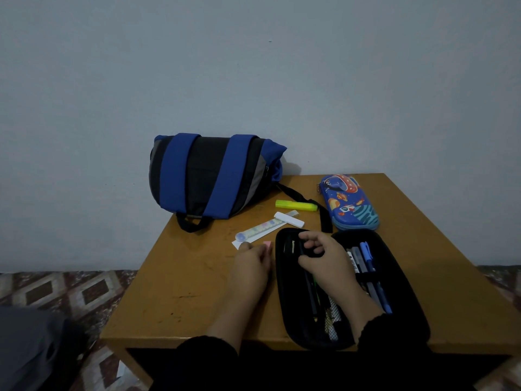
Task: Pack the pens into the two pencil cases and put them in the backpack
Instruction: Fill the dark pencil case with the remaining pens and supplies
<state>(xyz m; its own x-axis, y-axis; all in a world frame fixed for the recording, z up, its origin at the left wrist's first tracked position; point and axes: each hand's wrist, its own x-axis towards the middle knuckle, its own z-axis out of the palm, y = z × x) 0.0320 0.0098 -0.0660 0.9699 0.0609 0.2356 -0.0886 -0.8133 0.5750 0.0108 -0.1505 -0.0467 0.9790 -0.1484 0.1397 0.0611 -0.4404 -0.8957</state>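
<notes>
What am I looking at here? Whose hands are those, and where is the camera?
There is no machine here. A person wears a camera on their head, so this one picture looks down at their own two hands over a wooden table.

The right hand reaches into an open black pencil case and its curled fingers seem to hold a dark pen, though it is too dim to be sure. More pens already sit in the case's other half. The left hand pinches a small pink eraser.

Farther back lie a ruler, a white eraser, a yellow highlighter and a closed blue space-themed pencil case. A blue and black backpack waits by the wall.
</notes>
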